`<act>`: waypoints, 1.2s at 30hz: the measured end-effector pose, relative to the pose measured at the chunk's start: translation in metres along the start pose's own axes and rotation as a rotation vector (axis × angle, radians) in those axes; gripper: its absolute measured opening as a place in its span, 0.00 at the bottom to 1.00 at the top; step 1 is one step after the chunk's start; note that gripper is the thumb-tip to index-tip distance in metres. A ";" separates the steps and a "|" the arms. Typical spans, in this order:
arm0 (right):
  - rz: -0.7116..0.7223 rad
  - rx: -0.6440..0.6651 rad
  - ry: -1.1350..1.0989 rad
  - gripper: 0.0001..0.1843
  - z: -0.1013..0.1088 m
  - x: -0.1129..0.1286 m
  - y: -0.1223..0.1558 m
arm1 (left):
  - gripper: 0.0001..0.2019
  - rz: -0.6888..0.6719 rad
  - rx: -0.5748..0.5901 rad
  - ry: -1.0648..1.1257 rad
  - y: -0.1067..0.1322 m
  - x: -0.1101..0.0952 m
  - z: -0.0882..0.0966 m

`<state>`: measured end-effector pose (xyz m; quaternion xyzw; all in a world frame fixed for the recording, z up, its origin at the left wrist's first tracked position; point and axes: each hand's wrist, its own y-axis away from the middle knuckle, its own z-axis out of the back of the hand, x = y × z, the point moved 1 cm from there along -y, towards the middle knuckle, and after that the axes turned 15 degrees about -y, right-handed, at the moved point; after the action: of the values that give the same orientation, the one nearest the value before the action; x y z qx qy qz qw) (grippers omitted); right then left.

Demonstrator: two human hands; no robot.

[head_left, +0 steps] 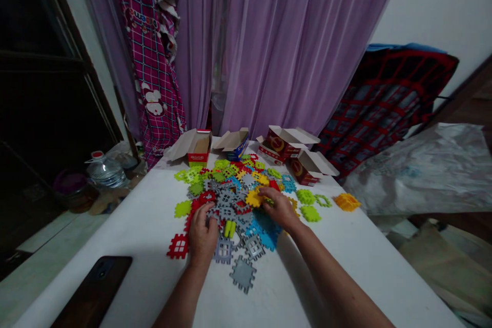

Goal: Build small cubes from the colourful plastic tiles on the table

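Observation:
A heap of interlocking plastic building tiles (226,197) in grey, red, blue, green and yellow spreads over the middle of the white table. My right hand (280,208) pinches a yellow building tile (253,198) at the heap's right side. On the left side, my left hand (203,236) rests with its fingertips on grey and red tiles, thumb apart and nothing gripped that I can see. A red window tile (178,246) lies left of it. Between the hands sit small lime-green pieces (229,229), and nearer to me lies a flat grey tile (243,273).
Open cardboard boxes stand along the back: a red one (199,158), a blue one (239,151) and dark red ones (305,171). Green tiles (309,213) and a stack of orange tiles (346,202) lie right. A phone (94,289) lies front left on the white table (146,230).

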<state>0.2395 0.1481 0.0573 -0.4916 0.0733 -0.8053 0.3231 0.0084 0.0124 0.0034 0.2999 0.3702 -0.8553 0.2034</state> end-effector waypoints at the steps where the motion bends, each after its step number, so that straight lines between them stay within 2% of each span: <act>1: -0.001 -0.032 -0.021 0.20 0.006 -0.004 0.012 | 0.17 0.000 -0.001 -0.003 0.000 0.000 0.000; 5: -0.125 -0.271 -0.068 0.15 0.024 -0.014 0.047 | 0.16 -0.006 0.003 -0.010 -0.001 -0.001 0.001; 7: -0.183 -0.301 -0.059 0.14 0.022 -0.012 0.054 | 0.16 -0.016 0.011 -0.011 -0.001 0.000 0.001; 10: -0.134 -0.232 0.007 0.16 0.008 -0.001 0.054 | 0.16 -0.013 0.014 -0.014 -0.001 0.001 0.001; 14: -0.037 -0.053 0.160 0.24 -0.015 0.014 0.043 | 0.17 -0.005 0.027 -0.017 0.000 0.003 0.002; 18: -0.077 0.047 0.231 0.20 -0.026 0.018 0.038 | 0.16 -0.015 0.036 -0.015 0.000 0.001 0.003; 20: -0.093 0.037 0.224 0.19 -0.028 0.017 0.038 | 0.16 -0.021 0.033 -0.010 0.000 0.001 0.003; 23: -0.116 -0.055 0.177 0.21 -0.030 0.015 0.036 | 0.16 -0.024 0.017 -0.003 0.000 0.002 0.000; 29: -0.150 -0.226 -0.074 0.22 -0.027 0.018 0.012 | 0.17 -0.008 -0.003 -0.022 0.002 0.007 -0.006; 32: -0.166 -0.230 0.082 0.16 -0.019 0.018 0.006 | 0.17 -0.008 0.004 -0.028 0.002 0.007 -0.006; 34: -0.204 -0.153 0.270 0.13 -0.016 0.020 0.010 | 0.17 -0.011 0.008 -0.027 0.001 0.005 -0.004; 36: -0.236 -0.061 0.416 0.14 -0.017 0.023 0.018 | 0.17 -0.013 0.011 -0.025 0.000 0.002 -0.002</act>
<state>0.2260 0.1175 0.0578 -0.3300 0.1045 -0.9189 0.1895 0.0077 0.0134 0.0005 0.2880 0.3650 -0.8622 0.2008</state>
